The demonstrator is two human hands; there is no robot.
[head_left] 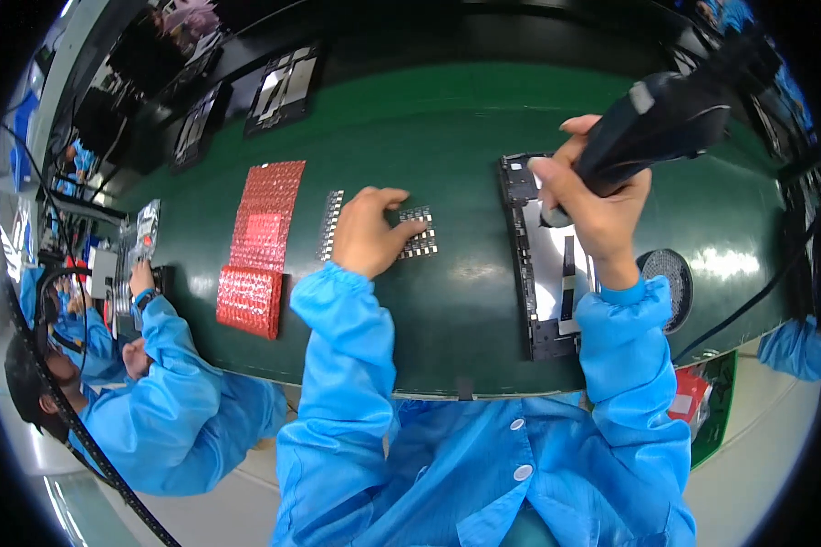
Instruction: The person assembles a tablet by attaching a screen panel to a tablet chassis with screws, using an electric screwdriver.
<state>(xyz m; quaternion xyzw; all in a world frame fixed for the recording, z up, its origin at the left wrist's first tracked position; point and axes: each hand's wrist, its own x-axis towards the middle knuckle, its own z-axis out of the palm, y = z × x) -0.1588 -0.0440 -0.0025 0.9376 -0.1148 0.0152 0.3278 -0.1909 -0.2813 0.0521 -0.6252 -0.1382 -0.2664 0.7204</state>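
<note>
Right hand [600, 211] gripped a black tool [652, 132], partly hiding a black-framed panel [547, 260]; left hand [367, 232], loosely spread, lay over small parts [420, 246] right of red bubble wrap [269, 196].

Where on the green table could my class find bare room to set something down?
Bare table lies between the parts and the frame; more lies beyond the parts, between the wrap and the frame. It is crowded at the parts, by the left hand, and at the frame, where the right hand holds a tool and a dish sits alongside.
</note>
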